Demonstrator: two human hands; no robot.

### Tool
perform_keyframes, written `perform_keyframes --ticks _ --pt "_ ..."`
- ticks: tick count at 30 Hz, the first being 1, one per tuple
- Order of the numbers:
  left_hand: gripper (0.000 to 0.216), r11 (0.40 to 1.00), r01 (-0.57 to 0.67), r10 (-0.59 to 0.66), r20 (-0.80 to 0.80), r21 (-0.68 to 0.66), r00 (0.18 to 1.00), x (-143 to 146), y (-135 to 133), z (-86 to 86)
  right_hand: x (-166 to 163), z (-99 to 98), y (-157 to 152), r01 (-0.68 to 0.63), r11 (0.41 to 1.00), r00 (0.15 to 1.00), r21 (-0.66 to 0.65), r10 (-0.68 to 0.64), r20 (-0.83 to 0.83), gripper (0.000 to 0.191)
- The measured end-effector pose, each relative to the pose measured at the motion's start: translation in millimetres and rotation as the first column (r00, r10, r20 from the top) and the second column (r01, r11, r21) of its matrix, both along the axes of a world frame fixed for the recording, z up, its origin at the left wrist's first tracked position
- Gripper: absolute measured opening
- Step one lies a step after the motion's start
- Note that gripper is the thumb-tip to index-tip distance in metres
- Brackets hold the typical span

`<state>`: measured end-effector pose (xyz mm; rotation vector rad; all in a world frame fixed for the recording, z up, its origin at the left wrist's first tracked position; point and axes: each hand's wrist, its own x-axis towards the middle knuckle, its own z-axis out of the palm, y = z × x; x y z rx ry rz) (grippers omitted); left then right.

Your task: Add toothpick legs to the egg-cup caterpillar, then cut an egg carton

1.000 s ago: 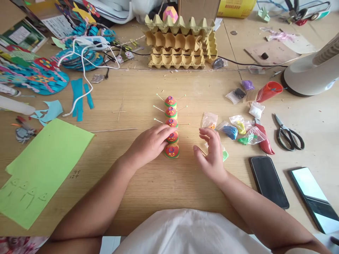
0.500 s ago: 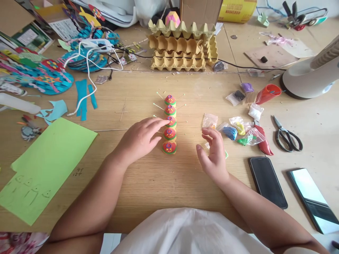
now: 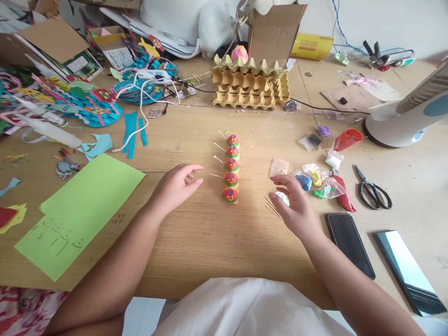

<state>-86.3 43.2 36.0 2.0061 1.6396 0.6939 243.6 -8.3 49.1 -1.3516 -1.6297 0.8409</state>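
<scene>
Several painted-looking domes [image 3: 231, 179] form a line down the middle of the table, red on top with green rims, little faces and egg-carton bases. Thin sticks with pale tips [image 3: 219, 146] poke out from the sides of several of them. To the left of this line is my left hand [image 3: 178, 185], fingers loosely curved and apart, touching none of the domes. My right hand [image 3: 293, 203] hovers on the other side, also empty, thumb and fingers apart. Several bare toothpicks [image 3: 272, 208] lie beside its thumb, partly hidden by the hand.
Bags of coloured clay [image 3: 304, 182], scissors [image 3: 374, 187], a red toothpick tub [image 3: 350, 138] and two phones [image 3: 350, 245] lie right. Egg cartons [image 3: 245, 99] stand at the back. Green paper [image 3: 94, 200], a white cable [image 3: 143, 105] and blue paper crafts [image 3: 101, 114] occupy the left.
My left hand has drawn back leftward from the middle dome it was touching. My right hand has shifted slightly right, and toothpicks now show beside it. The view has tilted up.
</scene>
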Motion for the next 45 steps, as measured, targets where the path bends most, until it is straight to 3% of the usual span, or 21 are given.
perform_keyframes --ticks 5,13,19,24,29,36,45 --pt "0.035 0.995 -0.011 0.025 0.131 -0.104 0.991 11.5 16.7 -27.0 -0.9 0.3 -12.3 -0.040 0.999 0.993 -0.013 0.041 0.108 0.023" --pt "0.031 0.978 -0.029 0.078 0.231 -0.207 0.970 26.6 21.8 -29.4 6.7 -17.2 -26.3 0.003 1.000 0.995 -0.014 -0.002 0.095 0.021" --pt "0.026 0.989 -0.022 0.045 0.159 -0.144 0.986 27.7 24.8 -28.7 3.6 -18.8 -25.0 -0.014 0.999 0.985 0.032 0.008 0.175 0.023" --pt "0.021 0.992 -0.008 0.025 0.140 -0.123 0.990 29.7 26.0 -27.3 -2.5 2.1 -5.6 -0.047 0.992 0.953 0.120 0.009 0.303 0.026" --pt "0.018 0.998 0.027 -0.018 0.153 -0.060 0.988 30.8 25.2 -28.3 -28.4 18.3 31.2 -0.203 0.957 0.832 0.209 0.056 0.552 0.036" --pt "0.018 0.993 0.024 -0.034 0.084 0.116 0.996 29.7 29.2 -31.0 -62.5 10.4 65.3 -0.340 0.929 0.665 0.148 0.126 0.736 0.047" --pt "0.020 0.995 0.013 -0.014 0.004 0.100 1.000 29.2 30.4 -34.6 -70.2 2.0 77.1 -0.368 0.924 0.626 0.104 0.164 0.762 0.047"
